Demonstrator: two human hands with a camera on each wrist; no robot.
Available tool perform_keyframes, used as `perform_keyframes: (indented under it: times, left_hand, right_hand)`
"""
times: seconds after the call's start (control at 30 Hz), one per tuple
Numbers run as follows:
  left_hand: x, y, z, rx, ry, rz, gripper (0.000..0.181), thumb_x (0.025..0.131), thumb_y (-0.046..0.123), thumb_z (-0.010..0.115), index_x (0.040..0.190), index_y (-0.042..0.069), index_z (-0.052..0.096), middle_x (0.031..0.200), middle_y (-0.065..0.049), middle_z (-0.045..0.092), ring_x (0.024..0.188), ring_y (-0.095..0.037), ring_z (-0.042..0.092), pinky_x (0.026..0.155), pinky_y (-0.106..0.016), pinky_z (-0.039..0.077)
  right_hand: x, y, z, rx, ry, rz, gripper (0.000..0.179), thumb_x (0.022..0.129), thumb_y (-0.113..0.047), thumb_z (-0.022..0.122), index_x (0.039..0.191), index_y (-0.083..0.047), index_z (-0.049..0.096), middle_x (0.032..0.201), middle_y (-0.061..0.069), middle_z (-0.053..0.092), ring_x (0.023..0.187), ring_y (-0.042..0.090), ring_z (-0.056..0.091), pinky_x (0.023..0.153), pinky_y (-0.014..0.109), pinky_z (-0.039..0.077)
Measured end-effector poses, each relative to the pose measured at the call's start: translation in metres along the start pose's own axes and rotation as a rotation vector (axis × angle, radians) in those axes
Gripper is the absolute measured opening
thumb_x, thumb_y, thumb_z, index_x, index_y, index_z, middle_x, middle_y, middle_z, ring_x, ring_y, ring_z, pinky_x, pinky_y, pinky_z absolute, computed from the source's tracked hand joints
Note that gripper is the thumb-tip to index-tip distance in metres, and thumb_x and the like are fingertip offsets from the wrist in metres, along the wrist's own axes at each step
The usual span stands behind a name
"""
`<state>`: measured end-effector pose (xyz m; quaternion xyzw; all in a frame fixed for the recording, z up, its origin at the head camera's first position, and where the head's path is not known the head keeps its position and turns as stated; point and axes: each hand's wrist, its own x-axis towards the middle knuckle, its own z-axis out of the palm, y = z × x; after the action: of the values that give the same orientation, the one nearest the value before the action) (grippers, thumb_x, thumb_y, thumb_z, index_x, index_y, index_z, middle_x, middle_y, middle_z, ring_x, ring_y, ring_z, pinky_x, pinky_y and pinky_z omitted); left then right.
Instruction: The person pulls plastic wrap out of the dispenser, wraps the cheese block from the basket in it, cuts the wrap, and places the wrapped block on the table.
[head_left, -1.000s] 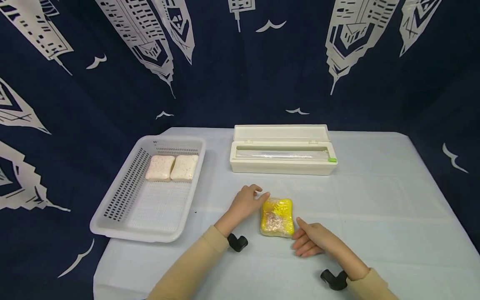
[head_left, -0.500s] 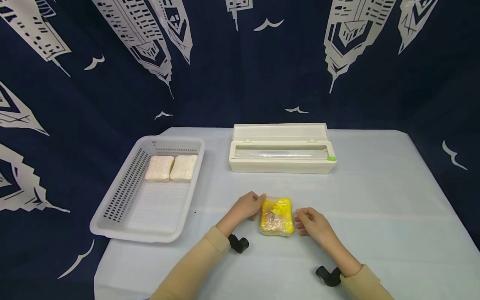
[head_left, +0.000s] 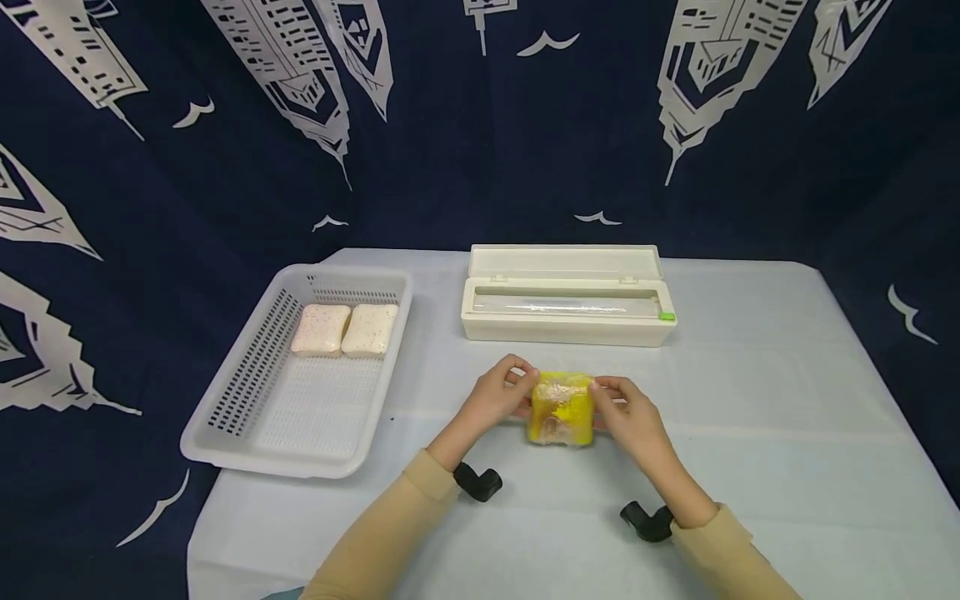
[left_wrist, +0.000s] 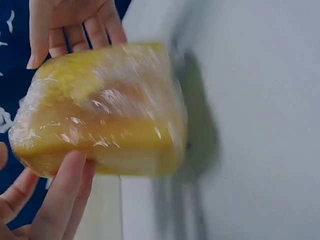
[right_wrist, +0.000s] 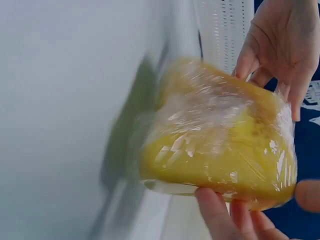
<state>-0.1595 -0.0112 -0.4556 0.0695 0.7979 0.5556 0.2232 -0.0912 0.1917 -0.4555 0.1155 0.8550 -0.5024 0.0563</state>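
Note:
A yellow block wrapped in clear cling film [head_left: 561, 410] is raised off the table between both hands. My left hand [head_left: 489, 398] holds its left edge and my right hand [head_left: 636, 425] its right edge, thumbs on the near face and fingers partly hidden behind. In the left wrist view the wrapped block [left_wrist: 100, 107] shows crinkled, shiny film, with a shadow on the cloth beside it. Both hands also appear around the block [right_wrist: 220, 135] in the right wrist view. A pale, wrinkled or brownish patch shows through the film.
Behind the hands stands a cream cling film dispenser [head_left: 570, 332] with its lid up and a clear roll inside. To the left, a white perforated basket [head_left: 300, 450] holds two pale speckled blocks [head_left: 321, 330]. A white cloth covers the table [head_left: 787, 400]; a dark patterned curtain [head_left: 525, 150] hangs behind.
The wrapped block lay flat on the table; now both hands have taken hold of its sides and lifted it, tilting it. The right hand came in from the lower right.

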Motion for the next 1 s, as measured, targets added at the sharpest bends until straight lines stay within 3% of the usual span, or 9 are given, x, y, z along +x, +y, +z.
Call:
perform_keyframes:
  times: [0.13, 0.27, 0.47, 0.63, 0.87, 1.0]
  left_hand:
    - [-0.009, 0.001, -0.001, 0.008, 0.039, 0.078, 0.023, 0.095, 0.030, 0.066, 0.102, 0.009, 0.059, 0.105, -0.009, 0.062, 0.087, -0.021, 0.071, 0.074, -0.035, 0.060]
    - [-0.018, -0.007, 0.002, 0.036, 0.063, 0.126, 0.026, 0.086, 0.018, 0.077, 0.094, 0.007, 0.055, 0.106, -0.008, 0.062, 0.104, -0.025, 0.068, 0.074, -0.026, 0.057]
    - [-0.030, -0.033, 0.012, 0.096, 0.037, 0.170, 0.040, 0.076, 0.001, 0.083, 0.095, 0.003, 0.048, 0.105, -0.011, 0.053, 0.107, -0.030, 0.065, 0.085, -0.026, 0.057]
    - [-0.037, -0.051, 0.018, 0.172, 0.014, 0.175, 0.047, 0.070, -0.007, 0.084, 0.097, 0.004, 0.046, 0.101, -0.007, 0.047, 0.105, -0.028, 0.064, 0.086, -0.023, 0.056]
    - [-0.049, -0.055, 0.021, 0.323, 0.066, 0.157, 0.052, 0.071, -0.001, 0.086, 0.101, 0.007, 0.045, 0.100, -0.004, 0.043, 0.097, -0.020, 0.058, 0.083, -0.021, 0.053]
    - [-0.065, -0.050, 0.019, 0.348, 0.124, 0.105, 0.042, 0.080, 0.009, 0.081, 0.100, 0.006, 0.044, 0.093, -0.003, 0.046, 0.081, -0.014, 0.049, 0.067, -0.021, 0.046]
  right_hand:
    - [-0.008, -0.004, -0.003, -0.014, 0.044, -0.067, 0.055, 0.098, -0.044, 0.057, 0.134, -0.002, 0.052, 0.123, 0.020, 0.059, 0.112, 0.035, 0.064, 0.082, 0.032, 0.058]
    - [-0.016, -0.001, 0.000, -0.029, 0.055, -0.100, 0.045, 0.093, -0.030, 0.069, 0.126, -0.002, 0.057, 0.116, 0.015, 0.062, 0.118, 0.034, 0.061, 0.085, 0.027, 0.055]
    - [-0.027, 0.013, 0.015, 0.010, -0.007, -0.144, 0.047, 0.080, -0.003, 0.080, 0.119, 0.005, 0.054, 0.114, 0.019, 0.055, 0.117, 0.037, 0.059, 0.089, 0.028, 0.056]
    - [-0.035, 0.024, 0.028, -0.078, -0.074, -0.153, 0.052, 0.073, 0.000, 0.084, 0.115, 0.005, 0.053, 0.112, 0.018, 0.051, 0.106, 0.030, 0.064, 0.087, 0.028, 0.057]
    - [-0.033, 0.026, 0.025, -0.175, -0.102, -0.185, 0.044, 0.079, -0.007, 0.081, 0.113, 0.002, 0.055, 0.109, 0.014, 0.053, 0.099, 0.025, 0.065, 0.083, 0.028, 0.058]
    - [-0.018, 0.021, 0.009, -0.232, -0.050, -0.237, 0.027, 0.092, -0.013, 0.068, 0.114, 0.001, 0.061, 0.112, 0.016, 0.058, 0.100, 0.030, 0.063, 0.085, 0.039, 0.057]
